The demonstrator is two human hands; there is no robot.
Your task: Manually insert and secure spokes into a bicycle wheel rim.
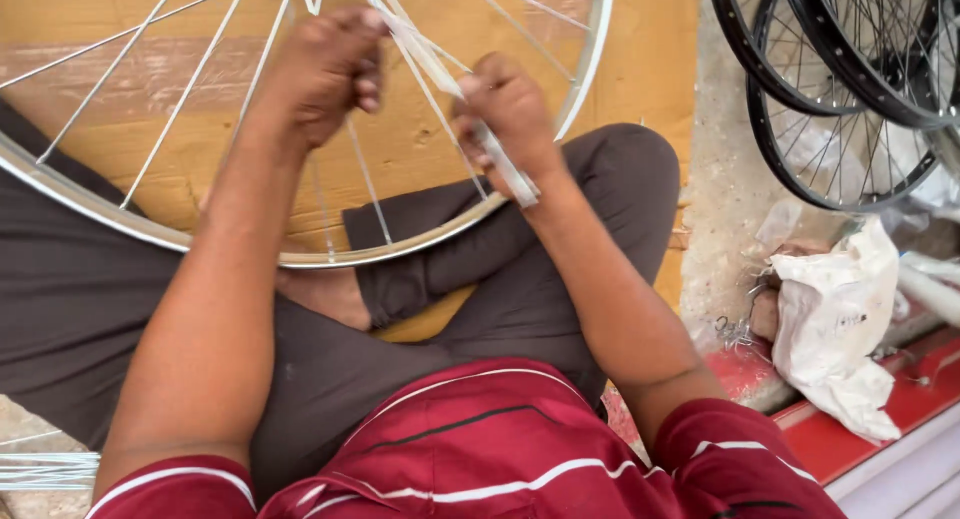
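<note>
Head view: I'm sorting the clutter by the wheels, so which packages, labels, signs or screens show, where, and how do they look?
White bag: right, on the red ledge below the black wheels; crumpled, lumpy, faint dark marks.
No signs or screens visible.

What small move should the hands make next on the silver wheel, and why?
Probably the right hand should turn its flat silver metal tool slightly, while the left hand steadies the thin silver spokes: both hands already grip there.
</note>
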